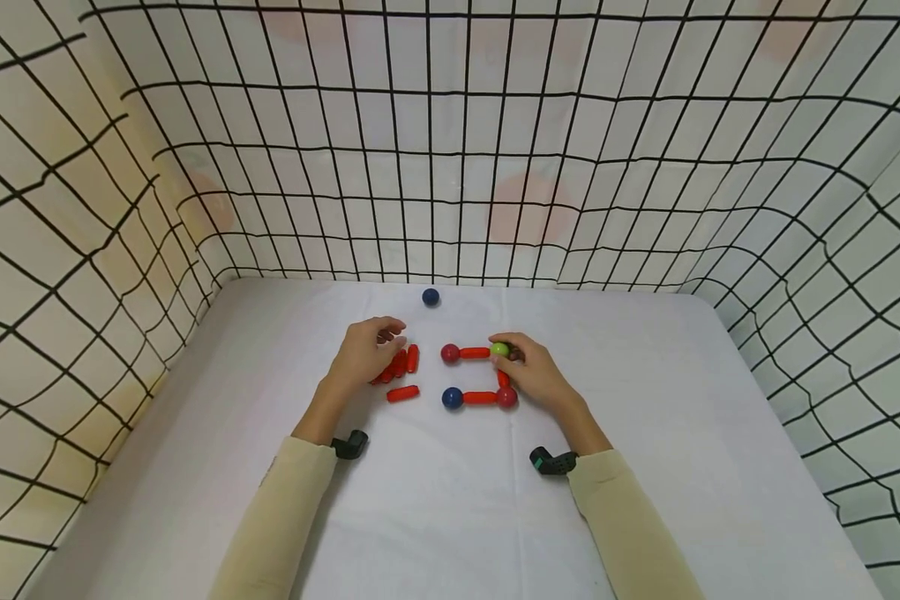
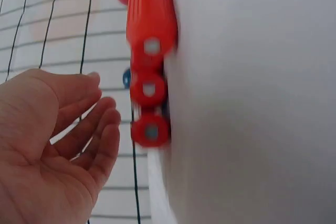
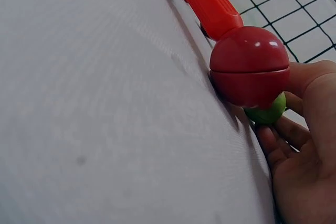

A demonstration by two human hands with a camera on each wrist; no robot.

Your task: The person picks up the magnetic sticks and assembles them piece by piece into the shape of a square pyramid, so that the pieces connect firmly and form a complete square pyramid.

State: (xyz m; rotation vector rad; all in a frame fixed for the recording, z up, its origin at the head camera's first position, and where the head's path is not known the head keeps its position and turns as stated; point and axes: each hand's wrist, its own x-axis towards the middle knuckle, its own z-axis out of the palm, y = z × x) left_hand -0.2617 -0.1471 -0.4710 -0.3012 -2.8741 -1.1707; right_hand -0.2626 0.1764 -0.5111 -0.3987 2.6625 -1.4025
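So in the head view there's a little ball-and-rod shape lying just right of the middle of the frame, kind of a square missing its left side. The green ball (image 1: 499,349) is its upper right corner, and the right hand (image 1: 537,372) has that one pinched between thumb and fingers. From there the upper rod (image 1: 475,353) runs left to the far red ball (image 1: 450,353), and the side rod (image 1: 503,378) drops down to the near red ball (image 1: 507,397). Then the lower rod (image 1: 480,397) goes left to the blue ball (image 1: 452,397), which makes the lower left corner.

The left hand (image 1: 367,352) is left of centre, right by a bunch of red rods (image 1: 399,364). Its fingers are loosely bent with nothing in them, and the left wrist view shows a gap between the fingertips and the rods. That view also catches the rod ends, each with a greyish round spot in it. One loose rod (image 1: 402,393) lies by itself just below the bunch.

There's a spare blue ball (image 1: 431,297) too, up near the back edge of the white tablecloth (image 1: 450,517). Black wire mesh (image 1: 450,154) fills the top of the frame and both sides. Tan sleeves (image 1: 281,508) come in from the bottom.
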